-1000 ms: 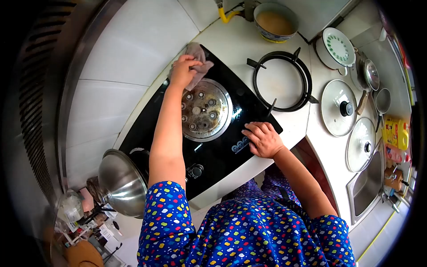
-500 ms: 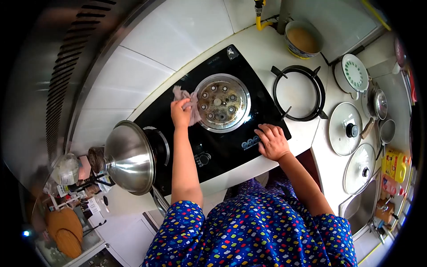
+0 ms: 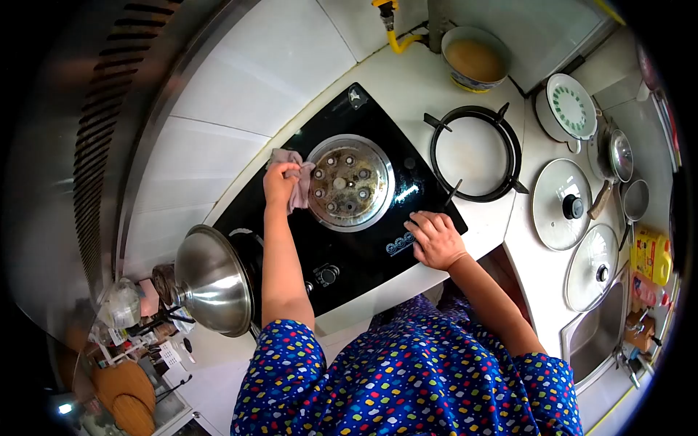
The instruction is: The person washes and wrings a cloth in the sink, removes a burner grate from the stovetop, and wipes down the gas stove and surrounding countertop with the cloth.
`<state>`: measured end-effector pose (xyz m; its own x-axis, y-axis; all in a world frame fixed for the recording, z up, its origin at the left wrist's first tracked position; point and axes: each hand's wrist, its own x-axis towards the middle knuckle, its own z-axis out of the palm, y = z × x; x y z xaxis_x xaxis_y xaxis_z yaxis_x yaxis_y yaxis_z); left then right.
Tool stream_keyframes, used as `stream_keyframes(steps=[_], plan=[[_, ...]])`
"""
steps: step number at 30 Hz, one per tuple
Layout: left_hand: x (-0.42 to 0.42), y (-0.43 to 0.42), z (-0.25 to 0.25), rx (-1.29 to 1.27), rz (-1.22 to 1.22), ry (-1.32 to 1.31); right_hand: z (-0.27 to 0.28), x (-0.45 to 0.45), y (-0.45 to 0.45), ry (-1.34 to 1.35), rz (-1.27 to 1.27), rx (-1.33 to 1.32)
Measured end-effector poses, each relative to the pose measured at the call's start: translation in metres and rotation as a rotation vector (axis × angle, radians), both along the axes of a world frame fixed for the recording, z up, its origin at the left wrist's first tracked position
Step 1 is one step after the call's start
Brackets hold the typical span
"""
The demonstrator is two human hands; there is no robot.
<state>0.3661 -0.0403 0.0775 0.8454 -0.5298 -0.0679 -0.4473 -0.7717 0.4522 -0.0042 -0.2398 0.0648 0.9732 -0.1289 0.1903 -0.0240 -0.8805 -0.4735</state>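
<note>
My left hand (image 3: 281,183) is closed on a greyish cloth (image 3: 299,190), which lies on the black glass stove top (image 3: 363,265) just left of the round metal burner (image 3: 350,182). The cloth touches or nearly touches the burner's rim. My right hand (image 3: 436,240) rests on the front right corner of the stove, beside the printed control marks, with its fingers apart and nothing in it. The black pot support ring (image 3: 513,156) lies off the stove, on the white counter (image 3: 407,87).
A domed metal lid (image 3: 214,280) covers the stove's left part. A bowl of brownish liquid (image 3: 476,59) stands at the back. On the right are a white pot (image 3: 569,109), glass lids (image 3: 561,203), small pans and a sink (image 3: 598,327).
My left hand and the cloth have moved from the stove's back corner to the burner's left side. The camera view has shifted. My right hand has stayed at the stove's front right corner.
</note>
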Motion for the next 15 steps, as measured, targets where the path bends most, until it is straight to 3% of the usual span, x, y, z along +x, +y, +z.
stream_keyframes(steps=[6, 9, 15], plan=[[0.021, -0.078, 0.004, 0.034, -0.091, 0.04, 0.001, 0.001, 0.0, 0.017, -0.005, -0.008], [0.023, -0.133, -0.008, -0.057, -0.321, -0.037, 0.0, 0.002, 0.0, -0.027, -0.007, 0.009], [0.013, -0.188, -0.007, -0.001, -0.445, 0.122, -0.003, 0.001, 0.0, 0.0, -0.007, 0.008]])
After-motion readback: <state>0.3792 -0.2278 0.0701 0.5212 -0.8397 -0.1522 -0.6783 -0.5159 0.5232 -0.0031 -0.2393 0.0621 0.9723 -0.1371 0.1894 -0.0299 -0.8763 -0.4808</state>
